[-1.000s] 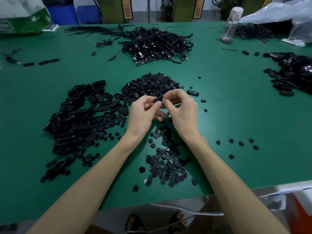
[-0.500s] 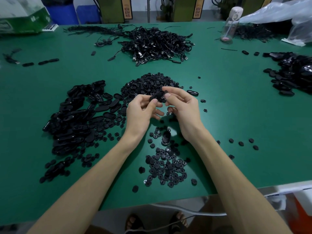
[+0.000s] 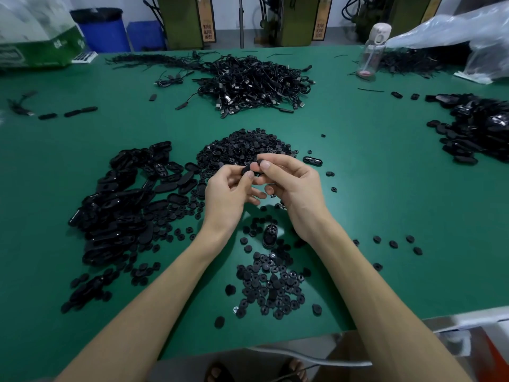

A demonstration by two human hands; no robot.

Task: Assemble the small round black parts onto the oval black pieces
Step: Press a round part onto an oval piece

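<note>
Above the middle of the green table [image 3: 371,188], my left hand [image 3: 228,191] and my right hand [image 3: 292,183] together pinch one oval black piece [image 3: 252,168] between thumbs and fingertips. Whether a round part sits on it is hidden by the fingers. A heap of oval black pieces [image 3: 124,199] lies to the left. Small round black parts form a mound [image 3: 248,146] just behind my hands and a flatter patch [image 3: 271,285] in front of them. One oval piece [image 3: 270,234] lies on the table below my hands.
A tangle of black cables [image 3: 256,81] lies further back. Another heap of black pieces [image 3: 479,125] sits at the right edge. A clear bottle [image 3: 371,51] and a plastic bag [image 3: 454,34] stand at the back right. Loose round parts [image 3: 394,244] dot the right side.
My hands have shifted slightly away from me and turned the oval piece between the fingers. My right fingers opened briefly and are back pinching it.
</note>
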